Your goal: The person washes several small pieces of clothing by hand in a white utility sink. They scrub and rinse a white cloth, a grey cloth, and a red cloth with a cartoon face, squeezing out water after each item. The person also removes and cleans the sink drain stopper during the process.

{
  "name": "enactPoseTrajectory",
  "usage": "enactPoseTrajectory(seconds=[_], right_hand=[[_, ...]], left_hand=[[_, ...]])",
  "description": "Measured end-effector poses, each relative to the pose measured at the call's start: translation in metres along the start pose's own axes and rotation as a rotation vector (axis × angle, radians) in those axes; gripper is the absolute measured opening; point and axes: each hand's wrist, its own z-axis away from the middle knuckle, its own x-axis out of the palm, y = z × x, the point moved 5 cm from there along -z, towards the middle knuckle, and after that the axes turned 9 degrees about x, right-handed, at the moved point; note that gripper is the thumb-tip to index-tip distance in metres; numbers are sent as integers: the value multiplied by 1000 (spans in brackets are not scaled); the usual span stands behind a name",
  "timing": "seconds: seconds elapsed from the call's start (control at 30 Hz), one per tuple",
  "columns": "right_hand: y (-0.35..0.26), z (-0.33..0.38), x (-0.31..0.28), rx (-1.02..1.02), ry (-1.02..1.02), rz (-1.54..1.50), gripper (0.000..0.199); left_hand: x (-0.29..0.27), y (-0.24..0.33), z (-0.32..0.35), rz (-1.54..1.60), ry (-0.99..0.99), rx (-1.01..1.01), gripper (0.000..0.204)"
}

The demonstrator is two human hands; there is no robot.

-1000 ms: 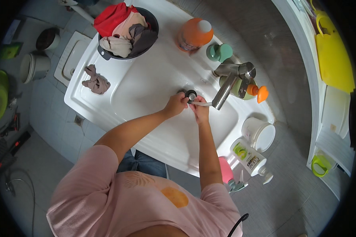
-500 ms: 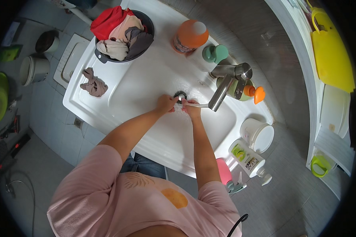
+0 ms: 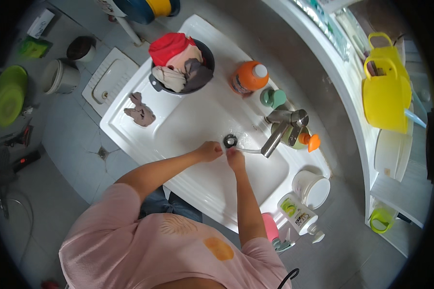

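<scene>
Over the white sink basin [image 3: 197, 123], my left hand [image 3: 210, 151] is closed, its fingers curled beside the drain. My right hand [image 3: 236, 159] is closed too, a short way to the right, with its fingertips at the near side of the drain. Whatever either hand holds is hidden or too small to make out. A dark drain ring [image 3: 230, 140] with a pale centre lies just beyond both hands. From the metal faucet [image 3: 275, 139] a thin stream of water runs left toward my right hand, and water splashes around the drain.
A dark tub [image 3: 209, 54] of red, beige and grey cloths stands on the sink's far left corner, with a brown cloth [image 3: 141, 111] nearby. An orange bottle [image 3: 248, 77], green-capped bottle [image 3: 273, 98], white tub [image 3: 311, 189] and white pump bottle [image 3: 296, 214] line the right side.
My hands have drawn slightly back toward me and apart, so more of the drain shows. The view has shifted, moving the tub and faucet in the picture.
</scene>
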Motion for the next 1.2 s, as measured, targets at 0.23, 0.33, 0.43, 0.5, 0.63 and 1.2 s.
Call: enactPoseTrajectory(seconds=[0.23, 0.33, 0.43, 0.5, 0.63, 1.2], right_hand=[[-150, 33, -95, -199, 37, -249, 15], [-249, 27, -161, -384, 211, -528, 16], [-311, 2, -171, -475, 229, -376, 31], [-332, -16, -162, -574, 345, -166, 36], [-338, -31, -149, -354, 148, -58, 36], [-393, 123, -120, -267, -717, -965, 31]], left_hand=[[-210, 111, 78, -267, 668, 514, 21], [-262, 130, 69, -565, 631, 579, 33], [-280, 121, 53, -634, 528, 524, 37], [-284, 117, 40, -750, 526, 513, 38], [-298, 132, 32, -742, 390, 356, 35], [-296, 59, 183, 995, 42, -124, 38]])
